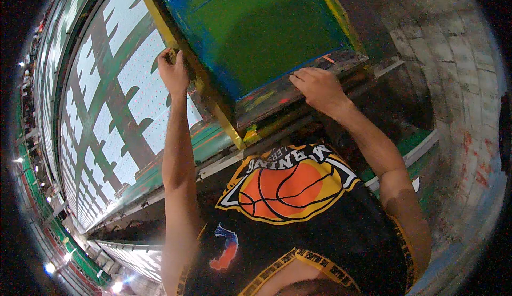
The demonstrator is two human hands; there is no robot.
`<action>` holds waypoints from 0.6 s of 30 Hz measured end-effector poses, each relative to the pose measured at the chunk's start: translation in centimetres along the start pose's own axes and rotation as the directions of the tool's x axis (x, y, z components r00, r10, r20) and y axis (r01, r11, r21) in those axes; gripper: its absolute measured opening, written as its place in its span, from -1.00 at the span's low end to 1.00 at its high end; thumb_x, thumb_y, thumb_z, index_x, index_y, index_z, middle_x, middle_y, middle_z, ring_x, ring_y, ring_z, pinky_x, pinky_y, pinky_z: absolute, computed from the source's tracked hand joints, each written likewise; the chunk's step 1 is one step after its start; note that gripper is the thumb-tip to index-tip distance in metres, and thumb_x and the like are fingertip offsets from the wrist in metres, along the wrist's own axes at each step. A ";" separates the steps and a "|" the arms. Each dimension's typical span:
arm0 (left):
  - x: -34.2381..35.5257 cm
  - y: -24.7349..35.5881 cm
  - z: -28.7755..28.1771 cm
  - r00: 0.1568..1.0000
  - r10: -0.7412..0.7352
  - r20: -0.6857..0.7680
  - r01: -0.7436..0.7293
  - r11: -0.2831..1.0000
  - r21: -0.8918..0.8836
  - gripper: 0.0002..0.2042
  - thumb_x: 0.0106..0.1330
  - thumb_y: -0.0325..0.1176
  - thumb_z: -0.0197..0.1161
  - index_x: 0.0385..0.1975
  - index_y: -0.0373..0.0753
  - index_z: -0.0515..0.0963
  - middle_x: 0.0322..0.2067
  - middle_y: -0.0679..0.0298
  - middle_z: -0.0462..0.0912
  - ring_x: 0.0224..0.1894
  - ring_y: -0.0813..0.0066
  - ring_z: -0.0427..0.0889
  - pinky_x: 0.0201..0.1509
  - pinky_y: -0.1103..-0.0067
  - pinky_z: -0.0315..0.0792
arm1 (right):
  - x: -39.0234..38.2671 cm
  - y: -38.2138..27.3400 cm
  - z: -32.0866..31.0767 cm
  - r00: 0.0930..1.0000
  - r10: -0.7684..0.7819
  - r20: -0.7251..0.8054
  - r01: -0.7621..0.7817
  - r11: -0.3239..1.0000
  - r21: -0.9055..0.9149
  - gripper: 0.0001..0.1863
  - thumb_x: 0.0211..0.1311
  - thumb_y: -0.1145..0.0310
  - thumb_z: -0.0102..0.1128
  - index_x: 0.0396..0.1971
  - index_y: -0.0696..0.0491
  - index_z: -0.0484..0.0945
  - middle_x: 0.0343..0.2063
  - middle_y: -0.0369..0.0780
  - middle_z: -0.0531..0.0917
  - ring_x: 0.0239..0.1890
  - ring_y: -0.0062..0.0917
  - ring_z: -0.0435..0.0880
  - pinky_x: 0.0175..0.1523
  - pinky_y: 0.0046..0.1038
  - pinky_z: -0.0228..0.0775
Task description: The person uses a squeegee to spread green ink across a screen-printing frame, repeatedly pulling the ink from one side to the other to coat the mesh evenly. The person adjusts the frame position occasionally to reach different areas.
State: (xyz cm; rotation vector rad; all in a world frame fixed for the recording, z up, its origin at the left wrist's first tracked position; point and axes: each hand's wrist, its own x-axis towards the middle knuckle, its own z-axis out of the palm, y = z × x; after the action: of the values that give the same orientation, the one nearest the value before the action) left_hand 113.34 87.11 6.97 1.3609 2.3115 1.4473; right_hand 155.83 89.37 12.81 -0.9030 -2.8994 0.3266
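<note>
A screen printing frame lies in front of me, with paint-stained yellow and dark wooden rails around a green mesh edged in blue. My left hand is at the frame's left rail, its thumb and fingers curled closed on the yellow edge. At the near rail, toward its right end, is my right hand. Its fingers are bent together over the dark wood, and their undersides are hidden. A small orange mark shows on the rail just beyond that hand.
To the left runs a long green printing table with rows of white dotted cut pieces. A metal rail follows its near edge. On the right is a grey block-paved floor. Bright lamps shine at the far lower left.
</note>
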 end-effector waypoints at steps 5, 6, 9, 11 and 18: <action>0.1 -1.0 1.3 0.999 -0.043 0.002 0.043 0.997 0.056 -0.62 0.32 -0.26 0.41 0.02 -0.35 0.58 -0.07 -0.02 0.69 -0.03 0.06 0.69 0.13 0.31 0.52 | 0.0 0.8 -0.3 0.998 -0.004 0.069 0.002 1.000 0.026 -0.53 0.00 0.53 0.34 0.02 0.13 0.67 -0.02 -0.16 0.73 0.09 -0.27 0.70 0.17 -0.26 0.59; 0.2 -1.4 1.5 1.000 -0.012 -0.001 0.012 0.997 0.073 -0.61 0.32 -0.24 0.41 0.02 -0.35 0.57 -0.06 -0.03 0.69 -0.02 0.04 0.69 0.14 0.29 0.52 | 0.4 0.9 -0.4 0.996 -0.006 0.089 0.004 1.000 0.029 -0.51 -0.01 0.53 0.34 0.03 0.13 0.67 -0.02 -0.15 0.73 0.09 -0.27 0.70 0.17 -0.25 0.59; 0.1 -2.2 2.3 1.000 -0.029 0.012 0.027 0.990 0.141 -0.58 0.31 -0.19 0.41 0.04 -0.34 0.57 -0.04 -0.07 0.69 0.01 -0.02 0.68 0.15 0.25 0.51 | 1.6 1.0 -1.2 0.981 0.017 0.193 -0.022 1.000 0.022 -0.47 -0.02 0.54 0.34 0.07 0.11 0.66 0.00 -0.16 0.73 0.11 -0.29 0.70 0.19 -0.24 0.58; 0.1 -2.4 2.7 0.995 -0.093 0.044 0.084 0.980 0.178 -0.56 0.31 -0.16 0.40 0.05 -0.34 0.56 -0.03 -0.08 0.69 0.03 -0.05 0.67 0.16 0.23 0.51 | 1.9 1.0 -2.0 0.961 0.052 0.271 -0.052 0.999 -0.007 -0.43 -0.04 0.52 0.35 0.11 0.08 0.65 0.02 -0.18 0.73 0.12 -0.33 0.69 0.21 -0.24 0.58; -0.2 -2.1 3.0 0.985 -0.161 0.059 0.154 0.981 0.119 -0.55 0.30 -0.14 0.38 0.04 -0.35 0.56 -0.04 -0.07 0.66 0.06 -0.06 0.64 0.20 0.22 0.48 | -0.1 -0.1 -1.2 0.986 0.031 0.161 -0.027 0.999 -0.027 -0.36 -0.11 0.61 0.40 0.12 0.03 0.64 0.03 -0.17 0.72 0.15 -0.28 0.68 0.24 -0.26 0.56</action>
State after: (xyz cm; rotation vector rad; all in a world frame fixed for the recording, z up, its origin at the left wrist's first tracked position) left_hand 113.61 88.64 3.65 1.2008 2.4289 1.2215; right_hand 156.03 89.47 13.96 -0.9669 -3.0458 0.3845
